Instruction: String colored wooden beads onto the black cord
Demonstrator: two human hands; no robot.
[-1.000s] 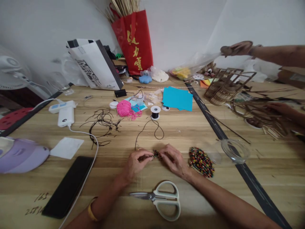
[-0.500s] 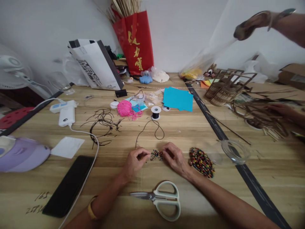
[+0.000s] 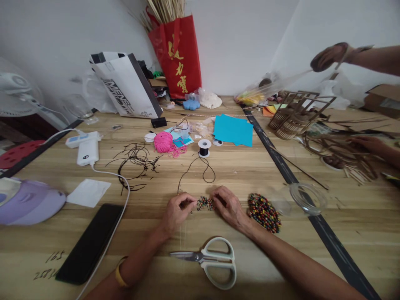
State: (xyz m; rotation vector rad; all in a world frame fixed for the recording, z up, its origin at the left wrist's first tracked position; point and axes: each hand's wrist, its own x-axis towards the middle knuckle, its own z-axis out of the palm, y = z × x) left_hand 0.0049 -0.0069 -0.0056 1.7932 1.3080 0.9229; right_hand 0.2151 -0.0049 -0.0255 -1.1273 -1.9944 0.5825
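Observation:
A small cluster of dark, multicoloured beads (image 3: 205,203) lies on the wooden table between my two hands. My left hand (image 3: 178,210) pinches the cluster's left end, and thin clear thread hangs below it. At the right end, the fingertips of my right hand (image 3: 227,205) are closed on the beadwork. White-handled scissors (image 3: 218,262) lie just below, blades pointing left. To the right of my right hand sits a heap of colourful beads (image 3: 265,212). A spool of black cord (image 3: 204,148) stands above my hands, its loose cord looping on the table.
A black phone (image 3: 90,243), a white cable and cut black cords (image 3: 135,162) lie left. Pink yarn (image 3: 163,142) and blue paper (image 3: 233,130) are farther back. On the right are a clear round lid (image 3: 308,198), woven baskets (image 3: 290,121) and another person's hands (image 3: 329,56).
The other person's raised hand has moved down and slightly right, drawing the clear plastic with it. My hands have barely moved.

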